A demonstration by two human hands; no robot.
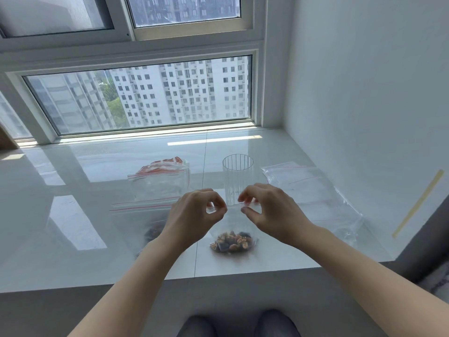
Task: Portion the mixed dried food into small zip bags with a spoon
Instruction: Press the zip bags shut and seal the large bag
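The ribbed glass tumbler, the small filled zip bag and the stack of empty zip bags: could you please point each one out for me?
Ribbed glass tumbler (237, 171): head view, on its upper wall.
Small filled zip bag (233, 242): head view, on the dried food at its bottom.
Stack of empty zip bags (303, 181): head view, on the top bag's clear face.

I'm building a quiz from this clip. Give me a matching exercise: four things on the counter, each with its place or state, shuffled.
Things:
1. small zip bag
2. ribbed glass
3. empty zip bags
4. bag with orange contents

Places or states:
A. flat pile at the right
B. top pinched by both hands
C. upright behind the hands
D. far left of the glass

Pairs: 1-B, 2-C, 3-A, 4-D
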